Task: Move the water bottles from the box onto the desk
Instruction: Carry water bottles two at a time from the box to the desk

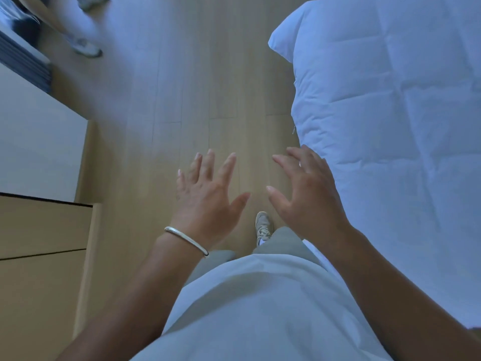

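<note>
**A:** Your left hand [208, 196] and right hand [307, 194] hang side by side over a pale wood-plank floor [197, 87], fingers spread, palms down, gripping nothing. A silver bangle [186, 241] rings your left wrist.

**B:** And the room around you?

**A:** A bed under a white quilted duvet [390, 113] fills the frame from twelve to four o'clock, its edge just beside your right hand. At nine o'clock stands a white-topped cabinet [36, 142]; below it, at eight, light wood drawer fronts [41, 256]. Your sneaker [263, 227] shows between your wrists, grey trousers and a white shirt [260, 308] beneath.

**B:** Anyone else?

**A:** At eleven o'clock, another person's legs and a white shoe [87, 48], blurred.

**B:** The water bottles, the box, the desk?

**A:** You can't tell where they are; none shows here.
</note>
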